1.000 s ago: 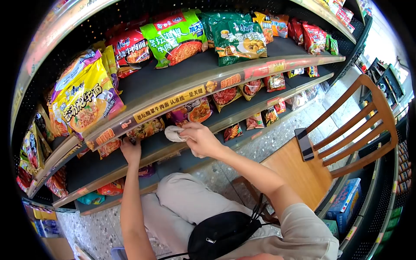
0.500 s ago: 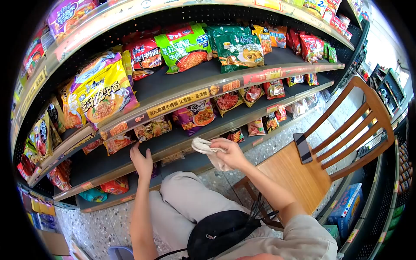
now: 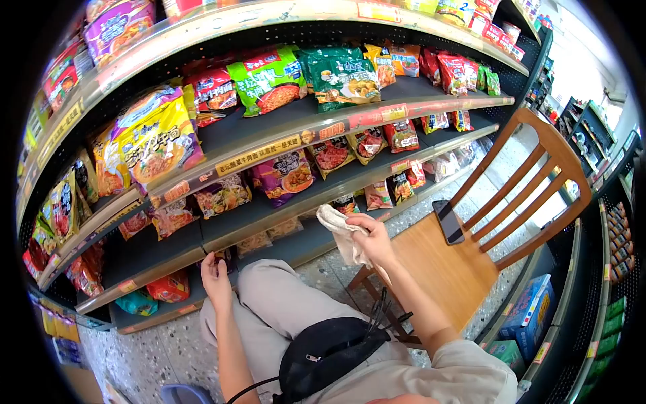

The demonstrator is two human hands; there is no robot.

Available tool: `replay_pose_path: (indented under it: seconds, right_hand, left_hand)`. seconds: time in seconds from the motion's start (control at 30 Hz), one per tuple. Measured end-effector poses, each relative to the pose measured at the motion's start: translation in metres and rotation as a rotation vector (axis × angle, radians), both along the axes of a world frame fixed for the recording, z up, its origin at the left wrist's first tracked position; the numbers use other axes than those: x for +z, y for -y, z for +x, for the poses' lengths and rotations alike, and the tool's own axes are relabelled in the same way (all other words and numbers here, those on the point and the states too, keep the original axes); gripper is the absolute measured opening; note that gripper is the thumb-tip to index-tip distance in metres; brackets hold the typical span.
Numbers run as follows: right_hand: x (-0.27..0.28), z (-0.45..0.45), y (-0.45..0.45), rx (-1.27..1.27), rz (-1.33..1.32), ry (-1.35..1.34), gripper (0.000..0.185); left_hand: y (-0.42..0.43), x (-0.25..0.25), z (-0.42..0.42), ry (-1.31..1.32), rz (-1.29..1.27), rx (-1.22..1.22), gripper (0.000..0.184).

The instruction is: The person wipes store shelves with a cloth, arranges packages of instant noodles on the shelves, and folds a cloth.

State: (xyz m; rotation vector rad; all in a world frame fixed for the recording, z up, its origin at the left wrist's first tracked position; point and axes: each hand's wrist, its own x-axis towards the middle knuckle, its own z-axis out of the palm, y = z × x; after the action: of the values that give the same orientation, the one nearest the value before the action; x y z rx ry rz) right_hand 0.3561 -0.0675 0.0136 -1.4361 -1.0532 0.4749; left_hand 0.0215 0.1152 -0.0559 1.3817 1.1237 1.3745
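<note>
A crumpled white cloth [image 3: 343, 236] is gripped in my right hand [image 3: 374, 241], raised in front of the lower shelves beside the chair. My left hand [image 3: 217, 286] is at the front edge of a low shelf [image 3: 161, 274], fingers loosely apart and holding nothing. I cannot tell whether its fingertips touch the edge. Above that hand, a yellowish noodle packet [image 3: 222, 195] and a purple noodle packet [image 3: 284, 176] lie on the shelf. Below the shelf edge, a red packet [image 3: 168, 287] and a teal packet [image 3: 137, 303] sit near the floor.
A wooden chair [image 3: 431, 269] stands at my right with a dark phone [image 3: 447, 222] on its seat. The upper shelf [image 3: 229, 153] carries several noodle packets, among them a green one [image 3: 269, 81]. A blue box [image 3: 531, 313] is on the right-hand shelving. A black waist bag [image 3: 330, 357] lies across my lap.
My left hand has moved down to the low shelf's front edge. My right hand, still gripping the cloth, has shifted slightly right. The view has turned a little to the right.
</note>
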Motion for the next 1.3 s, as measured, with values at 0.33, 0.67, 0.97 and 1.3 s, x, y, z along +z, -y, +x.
replay_pose_path:
  seconds: [0.33, 0.67, 0.97, 1.3]
  right_hand:
    - [0.001, -0.013, -0.008, 0.06, -0.013, -0.178, 0.03]
    - [0.015, -0.052, -0.042, 0.31, -0.048, -0.197, 0.029]
    - [0.009, -0.075, -0.058, 0.414, -0.062, -0.174, 0.029]
    - [0.017, -0.096, -0.065, 0.482, -0.057, -0.169, 0.029]
  left_hand:
    - [0.042, 0.038, -0.036, 0.017, 0.013, 0.092, 0.033]
    - [0.07, 0.037, -0.098, 0.056, 0.005, 0.246, 0.033]
    - [0.102, 0.023, -0.123, 0.08, -0.126, 0.356, 0.033]
    - [0.135, 0.027, -0.173, 0.055, -0.015, 0.469, 0.032]
